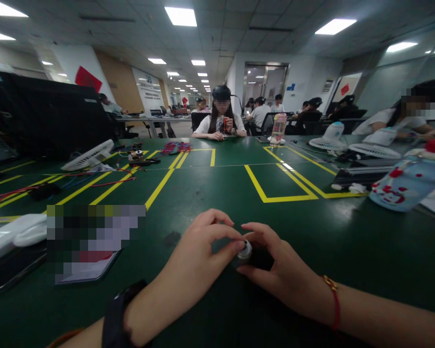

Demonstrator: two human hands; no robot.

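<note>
Left hand [199,251] curled in from the lower left, black watch strap [118,314] on the wrist, thumb and forefinger pinched narrow onto a small round silver-capped part [245,250]. Right hand [275,268] reaching in from the lower right, red cord bracelet [334,299] on the wrist, fingers bent down and closed around a small dark object [257,258] under that cap; can't really tell what the dark thing is, mostly hidden by fingers. Both hands touching at the fingertips right over the cap, low and centre on the dark green table mat [217,193] with yellow tape lines.

Off to the left, well apart from the hands: a flat dark phone [10,270] and a white fan [89,157], plus red and blue wires [108,181] further back. Off to the right, a pale blue bottle with red print [408,186] lying tilted near the edge. Across the table, a person in a white shirt and dark cap [221,121] seated, hands up near the chest, more people behind
</note>
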